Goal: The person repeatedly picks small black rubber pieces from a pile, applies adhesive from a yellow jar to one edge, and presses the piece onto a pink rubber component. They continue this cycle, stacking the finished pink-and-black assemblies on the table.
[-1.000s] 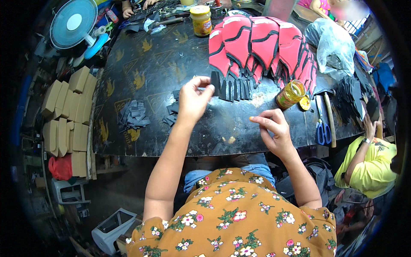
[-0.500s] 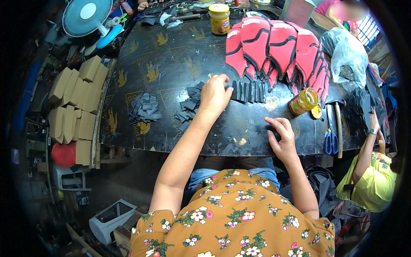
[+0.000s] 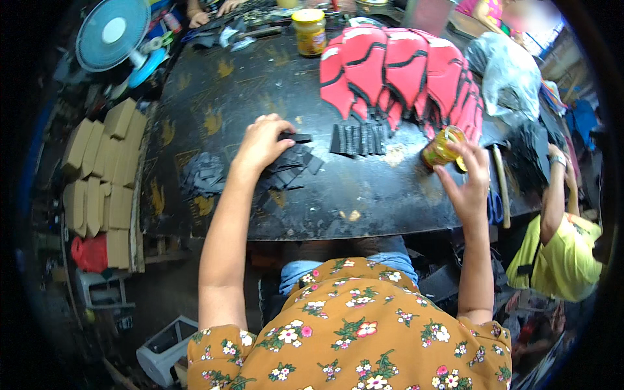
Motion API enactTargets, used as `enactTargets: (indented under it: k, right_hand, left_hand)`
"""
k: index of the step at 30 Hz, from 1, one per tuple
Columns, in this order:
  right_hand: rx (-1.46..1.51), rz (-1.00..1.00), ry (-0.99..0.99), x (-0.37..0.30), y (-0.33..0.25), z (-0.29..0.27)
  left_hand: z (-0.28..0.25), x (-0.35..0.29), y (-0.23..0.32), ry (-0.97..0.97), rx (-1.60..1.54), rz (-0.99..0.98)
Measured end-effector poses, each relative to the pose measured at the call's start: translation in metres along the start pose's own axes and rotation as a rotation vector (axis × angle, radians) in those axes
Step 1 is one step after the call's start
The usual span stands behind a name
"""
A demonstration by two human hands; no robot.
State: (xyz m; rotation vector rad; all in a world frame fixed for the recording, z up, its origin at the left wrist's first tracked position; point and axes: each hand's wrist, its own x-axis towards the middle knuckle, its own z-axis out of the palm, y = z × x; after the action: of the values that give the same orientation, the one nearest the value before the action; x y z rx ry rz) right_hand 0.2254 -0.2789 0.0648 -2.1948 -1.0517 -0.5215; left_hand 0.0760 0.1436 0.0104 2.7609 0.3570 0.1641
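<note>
My left hand [image 3: 263,144] is over a loose pile of small black pieces [image 3: 296,162], its thumb and fingers closed on one flat black piece [image 3: 297,138]. My right hand [image 3: 469,179] is at a glass jar of yellowish contents [image 3: 439,148], with thumb and fingers apart. Its fingertips overlap the jar's mouth; whether they touch it I cannot tell. Between the hands lies a row of black strips [image 3: 357,140] side by side. Beyond them are overlapping stacks of red-pink shaped pieces with black edging [image 3: 406,68].
Another black pile [image 3: 205,174] lies left of my left arm. Blue-handled scissors [image 3: 495,207] and a hammer [image 3: 500,188] lie on the right. A yellow-lidded jar [image 3: 309,34] stands at the back, a plastic bag [image 3: 504,75] back right. A co-worker in yellow [image 3: 562,253] handles black sheets [image 3: 528,153].
My left hand has moved left from beside the strip row and now grips a black piece. My right hand has moved right and forward to the open jar. The view has shifted slightly.
</note>
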Motion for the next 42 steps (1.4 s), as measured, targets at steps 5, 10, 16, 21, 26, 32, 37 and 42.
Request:
enactTargets:
  k: [5, 10, 16, 21, 26, 32, 37, 42]
  right_hand:
    - [-0.329, -0.072, -0.168, 0.036, 0.024, -0.037]
    - [-0.401, -0.045, -0.341, 0.05, 0.026, -0.023]
    - [-0.242, -0.082, -0.022, 0.045, 0.034, -0.027]
    - [-0.379, -0.144, 0.044, 0.017, 0.022, -0.038]
    - [0.331, 0.044, -0.207, 0.007, -0.016, -0.043]
    - [0.662, 0.05, -0.28, 0.013, -0.054, 0.024]
    - [0.579, -0.031, -0.214, 0.017, -0.054, 0.047]
    - [0.378, -0.232, -0.191, 0.012, -0.051, 0.041]
  left_hand:
    - [0.005, 0.001, 0.0, 0.311, -0.019, 0.037]
    - [0.014, -0.012, 0.038, 0.333, -0.935, -0.157]
    - [0.027, -0.034, 0.096, 0.007, -1.351, -0.244]
    - [0.039, -0.036, 0.119, -0.012, -1.361, -0.26]
    - [0.039, -0.037, 0.136, -0.091, -1.429, -0.257]
    - [0.028, -0.046, 0.154, -0.145, -1.485, -0.189]
    - [0.023, -0.052, 0.156, -0.115, -1.519, -0.186]
    - [0.026, -0.051, 0.153, -0.153, -1.656, -0.217]
